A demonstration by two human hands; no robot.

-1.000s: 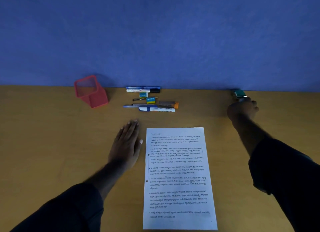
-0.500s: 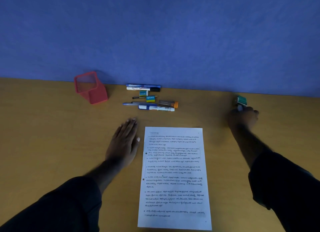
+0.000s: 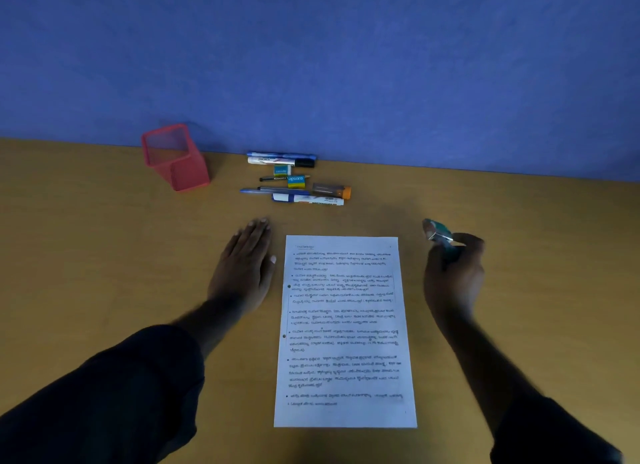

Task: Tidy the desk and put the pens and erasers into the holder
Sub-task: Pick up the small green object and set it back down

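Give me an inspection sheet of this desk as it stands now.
Surface: wooden desk, lit dimly.
Job's things: red mesh holder at the back left, nothing visible inside; pens, markers and two small erasers grouped beside it.
Clutter: printed white paper sheet at centre.
Hands: left hand flat on the desk beside the sheet; right hand raised, fingers closed on a small teal object, blurred.
Cables: nothing seen.
Surroundings: blue wall behind.

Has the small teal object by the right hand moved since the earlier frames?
Yes. The teal object is now held in the right hand, brought toward the person and away from the wall edge, level with the top of the printed sheet.
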